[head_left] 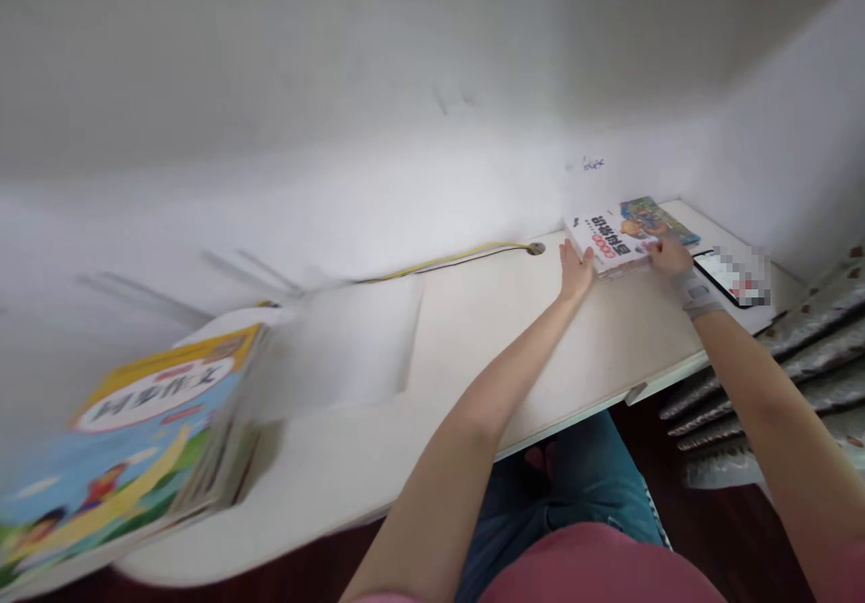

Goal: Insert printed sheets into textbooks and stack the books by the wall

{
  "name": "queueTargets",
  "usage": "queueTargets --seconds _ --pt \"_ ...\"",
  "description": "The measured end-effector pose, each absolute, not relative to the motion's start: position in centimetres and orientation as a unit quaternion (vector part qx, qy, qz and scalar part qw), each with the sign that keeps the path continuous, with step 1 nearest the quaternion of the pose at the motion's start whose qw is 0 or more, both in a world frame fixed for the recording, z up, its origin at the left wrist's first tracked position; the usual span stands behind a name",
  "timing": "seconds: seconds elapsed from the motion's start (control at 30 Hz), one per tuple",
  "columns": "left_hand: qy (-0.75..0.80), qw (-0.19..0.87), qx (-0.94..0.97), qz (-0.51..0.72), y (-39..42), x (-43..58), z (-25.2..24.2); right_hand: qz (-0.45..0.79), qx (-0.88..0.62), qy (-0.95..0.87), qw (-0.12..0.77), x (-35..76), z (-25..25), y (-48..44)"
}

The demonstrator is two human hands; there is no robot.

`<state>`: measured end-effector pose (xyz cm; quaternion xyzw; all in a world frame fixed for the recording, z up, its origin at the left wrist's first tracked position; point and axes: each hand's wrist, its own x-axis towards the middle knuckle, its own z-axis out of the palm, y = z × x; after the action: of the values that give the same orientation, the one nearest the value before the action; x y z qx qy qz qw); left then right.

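Observation:
Both my arms reach to the far right corner of a white desk (473, 351). My left hand (576, 269) lies flat with fingers stretched out against the left edge of a small stack of colourful books (625, 232). My right hand (669, 256) rests on the stack's near right edge, its fingers curled onto the top cover. The stack lies flat by the wall.
A taller pile of picture books (135, 441) sits at the desk's near left, with a white sheet (338, 351) beside it. A phone (733, 278) lies right of the small stack. A yellow cable (446, 260) runs along the wall. Patterned fabric (797, 360) hangs at right.

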<state>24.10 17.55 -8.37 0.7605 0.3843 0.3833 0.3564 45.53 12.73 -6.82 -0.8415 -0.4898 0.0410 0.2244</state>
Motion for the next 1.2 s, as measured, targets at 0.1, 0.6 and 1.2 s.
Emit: queueTargets --seconds 0.1,0.6,1.2 --pt "0.470 0.256 0.787 0.306 16.6 17.3 -6.1 -0.011 -0.775 -0.584 0.242 40.3 -5.9 12.5" --pt "0.736 0.031 0.676 0.023 8.1 -11.2 -8.8 0.039 -0.405 -0.910 0.074 18.3 -8.7 8.4" --pt "0.758 -0.017 0.639 0.130 6.7 -8.1 -3.9 0.100 -0.423 -0.872 0.224 12.0 -8.7 4.2"
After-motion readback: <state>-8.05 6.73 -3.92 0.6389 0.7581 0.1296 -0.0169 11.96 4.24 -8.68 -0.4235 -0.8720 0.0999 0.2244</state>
